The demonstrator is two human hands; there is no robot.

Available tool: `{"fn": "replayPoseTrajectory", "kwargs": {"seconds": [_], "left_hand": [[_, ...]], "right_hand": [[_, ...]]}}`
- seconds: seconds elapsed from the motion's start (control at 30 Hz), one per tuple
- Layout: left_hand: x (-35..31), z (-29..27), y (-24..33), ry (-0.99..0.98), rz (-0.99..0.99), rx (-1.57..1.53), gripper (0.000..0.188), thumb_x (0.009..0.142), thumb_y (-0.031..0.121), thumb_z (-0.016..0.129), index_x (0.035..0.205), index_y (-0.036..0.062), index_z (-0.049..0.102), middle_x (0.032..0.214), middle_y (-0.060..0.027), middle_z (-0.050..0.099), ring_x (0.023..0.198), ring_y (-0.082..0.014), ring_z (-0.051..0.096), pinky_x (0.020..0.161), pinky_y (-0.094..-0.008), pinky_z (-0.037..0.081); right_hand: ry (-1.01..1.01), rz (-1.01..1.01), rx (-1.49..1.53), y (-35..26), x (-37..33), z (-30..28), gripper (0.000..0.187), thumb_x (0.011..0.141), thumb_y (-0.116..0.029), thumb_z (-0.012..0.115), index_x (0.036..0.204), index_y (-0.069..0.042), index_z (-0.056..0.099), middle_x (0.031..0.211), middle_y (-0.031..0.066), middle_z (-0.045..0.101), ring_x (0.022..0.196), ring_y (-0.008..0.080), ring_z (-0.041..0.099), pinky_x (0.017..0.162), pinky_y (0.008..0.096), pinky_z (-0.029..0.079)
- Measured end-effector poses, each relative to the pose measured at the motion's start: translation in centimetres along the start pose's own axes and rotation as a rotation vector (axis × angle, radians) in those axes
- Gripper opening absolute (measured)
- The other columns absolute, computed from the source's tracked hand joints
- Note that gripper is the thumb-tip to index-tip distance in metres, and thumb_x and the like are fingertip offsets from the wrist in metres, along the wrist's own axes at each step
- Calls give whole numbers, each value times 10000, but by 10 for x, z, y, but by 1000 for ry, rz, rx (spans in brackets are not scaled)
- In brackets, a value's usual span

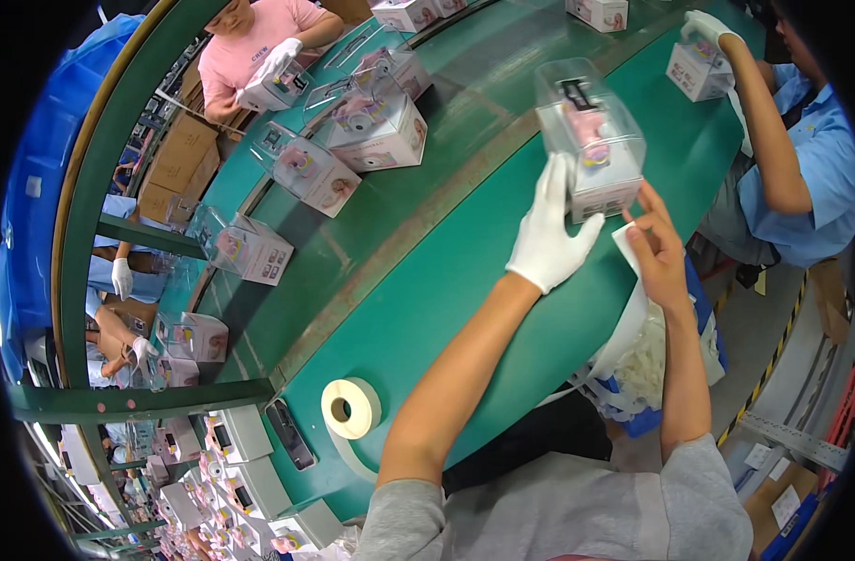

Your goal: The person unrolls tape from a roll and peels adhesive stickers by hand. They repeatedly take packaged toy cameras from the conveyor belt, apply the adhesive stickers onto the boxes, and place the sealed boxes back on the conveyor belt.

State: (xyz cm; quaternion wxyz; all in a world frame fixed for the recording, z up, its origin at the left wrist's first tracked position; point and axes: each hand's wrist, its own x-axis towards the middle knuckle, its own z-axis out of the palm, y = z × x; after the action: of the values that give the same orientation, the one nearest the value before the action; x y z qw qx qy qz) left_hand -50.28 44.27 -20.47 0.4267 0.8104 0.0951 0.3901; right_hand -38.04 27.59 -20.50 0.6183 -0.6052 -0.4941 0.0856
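Note:
In front of me on the green table stands a white box [607, 194] with a clear plastic cover, a pink toy camera showing inside. My left hand [549, 234], in a white glove, grips the box's left side, its thumb at the near lower edge. My bare right hand [659, 248] pinches a white sticker strip [626, 245] between thumb and fingers. Its fingertips reach the right side of the box. Nearer to me, a roll of pale stickers [351, 409] lies on the table, with some backing tape trailing from it.
A phone [290, 435] lies left of the roll. Similar boxes [376, 131] line the belt [353, 234] beyond a raised rail. Green frame posts [81, 187] rise at left. Co-workers handle boxes at far left and right. A blue bin [647, 421] of discarded backing stands below the table edge.

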Motion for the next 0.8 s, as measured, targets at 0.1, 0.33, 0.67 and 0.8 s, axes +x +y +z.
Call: {"fn": "replayPoseTrajectory", "kwargs": {"seconds": [0.1, 0.33, 0.67, 0.8], "left_hand": [[25, -5, -18, -128, -2, -49, 844, 888, 244, 732, 1569, 47, 274, 1578, -215, 340, 1377, -373, 488, 1059, -404, 519], [90, -113, -56, 110, -435, 931, 820, 953, 414, 541, 1581, 40, 169, 968, -312, 711, 878, -476, 707, 818, -555, 550], [155, -157, -68, 78, -477, 1145, 332, 953, 332, 551, 1062, 50, 687, 1061, -246, 718, 1014, -420, 695, 859, -519, 549], [111, -172, -29, 103, -398, 1104, 334, 953, 347, 567, 1030, 45, 688, 1015, -242, 719, 976, -439, 686, 843, -527, 542]], "right_hand": [[110, 7, 13, 15, 14, -3, 38, 982, 4, 582, 960, 10, 612, 1615, 200, 315, 1502, 366, 312, 1175, 515, 358], [174, -18, -9, 0, 13, -18, 53, 988, -53, 597, 990, -12, 631, 1602, 204, 340, 1439, 355, 410, 1124, 493, 413], [162, -16, 6, -6, 17, -10, 37, 969, -14, 597, 935, -8, 610, 1469, 163, 428, 1393, 306, 442, 1147, 473, 385], [245, -137, 25, 2, 7, -18, 59, 986, -35, 597, 933, -9, 596, 1235, 132, 564, 1144, 209, 567, 957, 349, 474]]}}
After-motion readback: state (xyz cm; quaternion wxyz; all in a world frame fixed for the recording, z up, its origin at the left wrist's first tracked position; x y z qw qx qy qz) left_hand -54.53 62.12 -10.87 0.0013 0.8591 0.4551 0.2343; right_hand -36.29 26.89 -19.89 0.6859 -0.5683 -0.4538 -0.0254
